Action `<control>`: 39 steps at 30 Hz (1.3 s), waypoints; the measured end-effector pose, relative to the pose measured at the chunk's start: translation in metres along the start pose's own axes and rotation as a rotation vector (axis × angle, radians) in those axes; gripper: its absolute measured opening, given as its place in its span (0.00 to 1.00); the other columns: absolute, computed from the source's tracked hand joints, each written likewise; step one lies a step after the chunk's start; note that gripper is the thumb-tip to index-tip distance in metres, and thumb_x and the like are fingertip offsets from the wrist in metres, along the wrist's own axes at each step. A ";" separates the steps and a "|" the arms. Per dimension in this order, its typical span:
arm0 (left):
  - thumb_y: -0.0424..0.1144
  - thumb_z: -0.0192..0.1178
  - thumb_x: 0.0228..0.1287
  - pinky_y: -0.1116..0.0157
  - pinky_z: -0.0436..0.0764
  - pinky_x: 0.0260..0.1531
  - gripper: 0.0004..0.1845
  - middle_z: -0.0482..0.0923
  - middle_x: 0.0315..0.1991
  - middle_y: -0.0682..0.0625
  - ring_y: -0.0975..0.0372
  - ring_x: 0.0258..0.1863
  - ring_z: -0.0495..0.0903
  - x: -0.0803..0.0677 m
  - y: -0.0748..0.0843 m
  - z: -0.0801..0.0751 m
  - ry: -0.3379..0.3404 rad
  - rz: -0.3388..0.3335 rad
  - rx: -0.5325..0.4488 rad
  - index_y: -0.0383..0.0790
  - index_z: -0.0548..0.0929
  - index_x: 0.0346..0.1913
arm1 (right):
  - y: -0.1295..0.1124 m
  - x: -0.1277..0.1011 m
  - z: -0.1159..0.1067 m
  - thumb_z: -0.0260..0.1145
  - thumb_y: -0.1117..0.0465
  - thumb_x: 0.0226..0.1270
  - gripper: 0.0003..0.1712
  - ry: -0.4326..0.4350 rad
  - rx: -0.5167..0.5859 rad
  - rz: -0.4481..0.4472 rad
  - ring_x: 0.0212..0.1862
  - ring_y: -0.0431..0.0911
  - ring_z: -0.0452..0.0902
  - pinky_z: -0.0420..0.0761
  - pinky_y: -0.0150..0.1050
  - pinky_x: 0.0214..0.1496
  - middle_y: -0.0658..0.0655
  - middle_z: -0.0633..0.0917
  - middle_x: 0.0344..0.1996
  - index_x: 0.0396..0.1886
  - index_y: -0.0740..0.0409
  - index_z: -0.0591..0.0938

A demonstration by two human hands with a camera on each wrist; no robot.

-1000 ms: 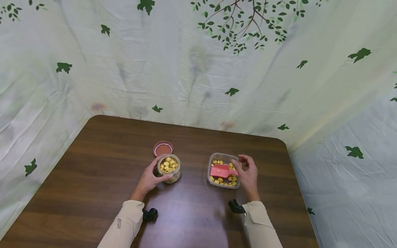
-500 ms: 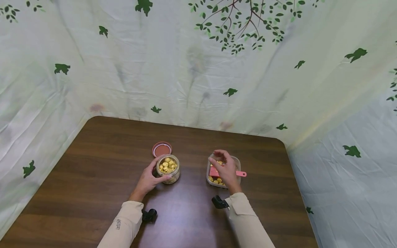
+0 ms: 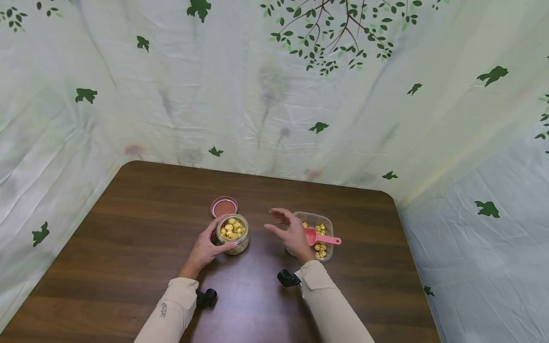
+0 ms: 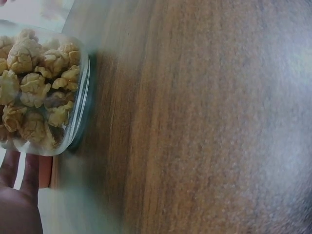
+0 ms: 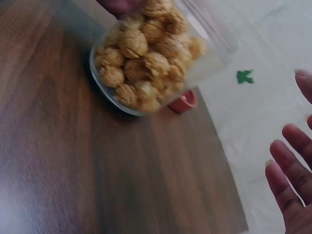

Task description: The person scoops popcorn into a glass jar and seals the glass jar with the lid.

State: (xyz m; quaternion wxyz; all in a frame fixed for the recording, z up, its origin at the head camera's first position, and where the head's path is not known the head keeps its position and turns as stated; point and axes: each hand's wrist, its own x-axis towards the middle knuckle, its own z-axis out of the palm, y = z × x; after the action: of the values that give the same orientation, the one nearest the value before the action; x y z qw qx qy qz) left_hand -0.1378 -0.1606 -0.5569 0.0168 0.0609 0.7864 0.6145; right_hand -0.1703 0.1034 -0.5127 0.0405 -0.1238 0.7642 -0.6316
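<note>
- Left hand (image 3: pixel 205 248) grips the popcorn jar (image 3: pixel 233 233) standing on the worktop (image 3: pixel 141 224) (its lid (image 3: pixel 224 206) lies just behind).
- Right hand (image 3: pixel 289 231) hovers between jar and tub (image 3: pixel 318 235), fingers released.

Golden-yellow popcorn in a clear round jar (image 3: pixel 233 233) and a clear plastic tub (image 3: pixel 327 223); pink plastic scoop (image 3: pixel 319 237); reddish-brown round lid (image 3: pixel 224 206); dark brown wood-grain table (image 3: pixel 128 228); pale cream cloth backdrop (image 3: pixel 240 85) printed with green leaves; beige sleeves (image 3: pixel 330 305).
</note>
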 end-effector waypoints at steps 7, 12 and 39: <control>0.32 0.75 0.47 0.51 0.65 0.59 0.45 0.70 0.64 0.38 0.49 0.61 0.68 -0.003 0.020 -0.001 -0.015 -0.010 0.001 0.43 0.66 0.70 | -0.014 0.005 0.017 0.71 0.67 0.58 0.31 -0.157 -0.024 -0.010 0.61 0.64 0.70 0.69 0.59 0.62 0.68 0.76 0.59 0.62 0.70 0.73; 0.31 0.74 0.48 0.47 0.65 0.58 0.45 0.69 0.64 0.35 0.46 0.61 0.68 -0.005 0.035 -0.001 -0.031 -0.017 0.017 0.37 0.64 0.70 | 0.007 0.016 0.027 0.73 0.65 0.57 0.34 -0.252 -0.059 -0.042 0.62 0.58 0.72 0.71 0.53 0.62 0.62 0.76 0.61 0.64 0.62 0.73; 0.30 0.75 0.47 0.46 0.61 0.61 0.47 0.66 0.67 0.38 0.46 0.64 0.65 0.000 -0.002 -0.002 -0.026 0.024 -0.033 0.41 0.64 0.71 | 0.010 0.023 0.053 0.74 0.71 0.52 0.39 -0.353 -0.031 -0.032 0.58 0.59 0.75 0.73 0.53 0.60 0.62 0.75 0.62 0.66 0.63 0.71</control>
State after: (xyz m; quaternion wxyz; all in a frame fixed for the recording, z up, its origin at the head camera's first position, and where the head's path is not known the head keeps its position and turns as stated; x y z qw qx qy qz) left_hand -0.1382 -0.1627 -0.5587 0.0206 0.0780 0.7752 0.6266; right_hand -0.1824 0.0493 -0.5306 0.1622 -0.2456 0.7529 -0.5887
